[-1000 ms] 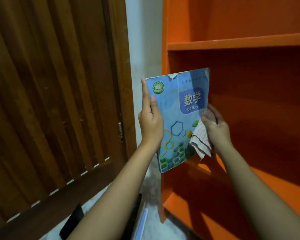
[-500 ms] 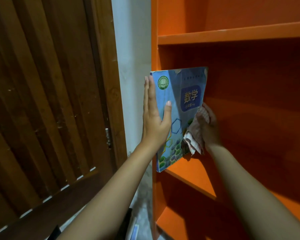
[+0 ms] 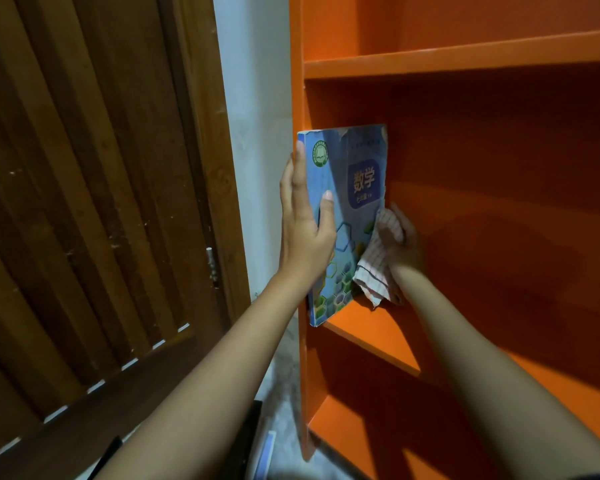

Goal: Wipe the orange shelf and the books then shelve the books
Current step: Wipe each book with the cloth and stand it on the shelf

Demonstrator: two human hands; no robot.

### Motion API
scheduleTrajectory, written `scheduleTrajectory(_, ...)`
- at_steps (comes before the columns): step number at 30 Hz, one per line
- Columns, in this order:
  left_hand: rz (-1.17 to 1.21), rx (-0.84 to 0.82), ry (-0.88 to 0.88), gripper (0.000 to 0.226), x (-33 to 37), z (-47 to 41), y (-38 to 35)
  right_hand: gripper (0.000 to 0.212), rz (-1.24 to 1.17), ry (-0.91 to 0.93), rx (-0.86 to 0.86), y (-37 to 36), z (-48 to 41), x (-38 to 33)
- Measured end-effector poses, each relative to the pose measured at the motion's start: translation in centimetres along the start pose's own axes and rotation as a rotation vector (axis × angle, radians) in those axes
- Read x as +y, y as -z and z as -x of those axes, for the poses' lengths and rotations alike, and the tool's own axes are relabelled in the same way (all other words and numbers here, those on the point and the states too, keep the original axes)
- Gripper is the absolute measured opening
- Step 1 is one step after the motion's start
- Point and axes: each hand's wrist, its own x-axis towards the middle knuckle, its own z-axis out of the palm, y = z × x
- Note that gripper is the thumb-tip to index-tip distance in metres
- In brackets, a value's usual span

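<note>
Head view showed a person standing a blue book (image 3: 357, 174) upright at the left end of the orange shelf (image 3: 371, 330), its foot at the front of the middle board, beside the side panel. The left grip (image 3: 305, 233) pinched the spine edge, thumb across the cover, apparently to steady it. The right grip (image 3: 404, 240) clutched a striped cloth (image 3: 374, 275) against the fore-edge, likely guiding the book in. The cover read "数学" beside a round green emblem; the smaller line beneath was illegible.
</note>
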Motion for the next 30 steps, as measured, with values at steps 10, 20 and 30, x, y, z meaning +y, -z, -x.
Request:
scheduleTrajectory(10, 0.026, -0.05, 0.069, 0.062, 1.2, -0.2, 1.2, 0.045, 0.024, -0.011, 0.035, 1.6, 2.0, -2.4)
scheduleTrajectory(20, -0.114, -0.176, 0.108, 0.051, 2.7, -0.5, 4.9, 0.038, 0.2, 0.108, 0.116, 3.3, 4.7, -8.6)
scheduleTrajectory(30, -0.601, -0.408, 0.319, 0.039, -0.8, 5.4, 15.2, 0.02, 0.463, 0.418, -0.036, -3.4, 14.8, -9.1)
